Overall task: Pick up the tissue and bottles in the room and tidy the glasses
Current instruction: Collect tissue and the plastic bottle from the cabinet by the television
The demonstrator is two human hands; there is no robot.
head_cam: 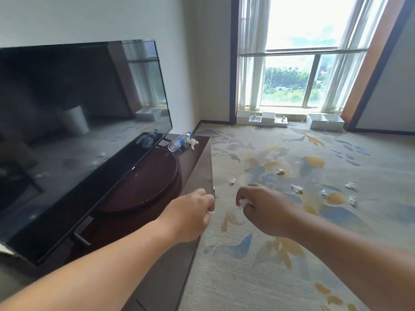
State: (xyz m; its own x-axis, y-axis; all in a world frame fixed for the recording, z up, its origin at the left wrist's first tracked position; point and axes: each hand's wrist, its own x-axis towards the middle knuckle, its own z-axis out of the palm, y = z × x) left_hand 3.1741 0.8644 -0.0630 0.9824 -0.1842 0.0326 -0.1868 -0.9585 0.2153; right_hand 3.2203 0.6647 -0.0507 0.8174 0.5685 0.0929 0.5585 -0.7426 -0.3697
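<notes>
Status: gripping crumpled white tissue scraps (243,203) in left hand (193,212) and right hand (262,207); noting loose white wads (296,188) lying ahead-right on patterned carpet (292,254), nearer right hand.

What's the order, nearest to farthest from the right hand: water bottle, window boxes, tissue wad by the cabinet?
1. Tissue wad, on the carpet just beyond the right hand.
2. Water bottle, lying on the cabinet, to the left.
3. Window boxes, across the room.

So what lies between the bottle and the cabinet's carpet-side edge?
A crumpled white tissue, beside the bottle on the cabinet top; the head view shows it.
</notes>
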